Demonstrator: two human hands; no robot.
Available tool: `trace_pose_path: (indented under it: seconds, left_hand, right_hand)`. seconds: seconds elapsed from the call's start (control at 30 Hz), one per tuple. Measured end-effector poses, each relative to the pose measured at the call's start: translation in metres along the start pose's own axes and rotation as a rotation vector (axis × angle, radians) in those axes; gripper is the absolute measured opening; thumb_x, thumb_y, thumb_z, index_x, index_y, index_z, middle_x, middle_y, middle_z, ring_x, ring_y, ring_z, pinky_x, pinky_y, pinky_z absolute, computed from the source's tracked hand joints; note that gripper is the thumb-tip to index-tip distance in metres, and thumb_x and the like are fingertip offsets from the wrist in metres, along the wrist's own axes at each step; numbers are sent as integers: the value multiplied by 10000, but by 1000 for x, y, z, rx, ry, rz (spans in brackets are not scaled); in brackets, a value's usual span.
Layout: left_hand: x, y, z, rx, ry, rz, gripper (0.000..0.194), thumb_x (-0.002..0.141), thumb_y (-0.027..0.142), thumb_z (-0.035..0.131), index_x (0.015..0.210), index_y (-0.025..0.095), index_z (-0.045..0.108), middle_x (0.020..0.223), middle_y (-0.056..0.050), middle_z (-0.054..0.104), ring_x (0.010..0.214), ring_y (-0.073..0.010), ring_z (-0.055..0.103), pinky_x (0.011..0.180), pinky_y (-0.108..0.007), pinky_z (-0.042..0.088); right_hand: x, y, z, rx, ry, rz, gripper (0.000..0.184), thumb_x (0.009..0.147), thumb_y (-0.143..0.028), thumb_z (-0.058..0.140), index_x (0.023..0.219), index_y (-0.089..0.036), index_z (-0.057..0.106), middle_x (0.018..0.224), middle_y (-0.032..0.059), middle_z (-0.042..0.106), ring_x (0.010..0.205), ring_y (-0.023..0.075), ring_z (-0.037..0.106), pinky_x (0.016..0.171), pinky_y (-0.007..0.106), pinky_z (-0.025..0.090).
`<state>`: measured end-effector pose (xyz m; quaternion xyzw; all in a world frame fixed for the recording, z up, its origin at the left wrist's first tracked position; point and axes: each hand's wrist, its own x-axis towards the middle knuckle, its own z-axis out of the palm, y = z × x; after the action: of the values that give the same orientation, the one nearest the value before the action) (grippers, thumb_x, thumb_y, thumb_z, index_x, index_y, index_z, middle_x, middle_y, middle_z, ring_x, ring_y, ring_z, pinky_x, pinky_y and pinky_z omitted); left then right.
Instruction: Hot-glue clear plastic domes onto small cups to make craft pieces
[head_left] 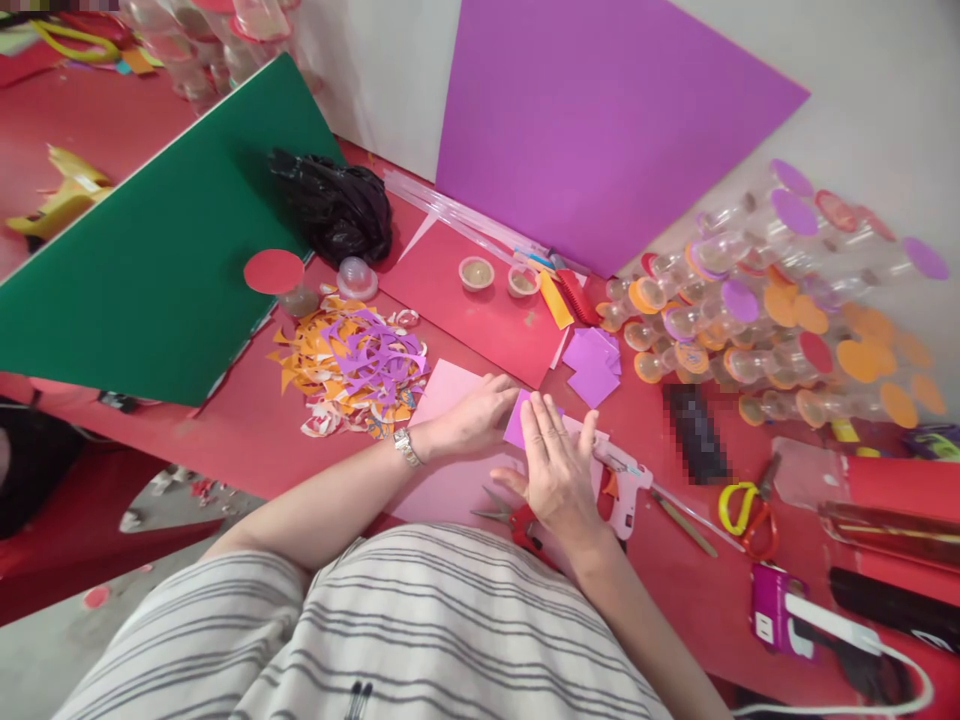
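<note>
A purple paper square (514, 428) lies above a pink sheet (442, 480), beneath the flat, outstretched fingers of the nearer right hand (556, 462); the left hand (474, 415) curves beside its left edge, grip unclear.

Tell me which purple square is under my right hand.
The purple square over the pink sheet, partly covered by your right hand; the other squares lie in a pile beyond it, to the right.

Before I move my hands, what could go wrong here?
The red-handled scissors lie blades apart beside your right hand and could nick it. The glue gun close by might burn you if hot. A sideways sweep might also shift the purple paper under that hand.
</note>
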<state>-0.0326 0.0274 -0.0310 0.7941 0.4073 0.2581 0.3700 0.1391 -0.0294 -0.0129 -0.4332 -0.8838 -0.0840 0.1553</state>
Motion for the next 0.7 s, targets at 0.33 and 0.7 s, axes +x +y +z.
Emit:
trace_pose_path:
  seconds: [0.33, 0.7]
  left_hand:
    - [-1, -3, -1, -8, -33, 27, 142, 767, 82, 582, 888, 155, 571, 950, -83, 574, 892, -230, 523, 856, -395, 474]
    - [-1, 5, -3, 88, 0, 10, 211, 857, 206, 592, 1060, 151, 579, 1037, -102, 609, 990, -250, 541, 931, -415, 455]
  right_hand:
    - [-1, 2, 1, 12, -23, -8, 760, 1024, -513, 324, 1593, -55, 113, 1483, 246, 500, 1411, 331, 456, 1216, 620, 103]
    - [2, -3, -8, -9, 21, 15, 731, 1038, -478, 281, 1588, -34, 95, 1473, 267, 500, 1408, 331, 462, 1215, 618, 91]
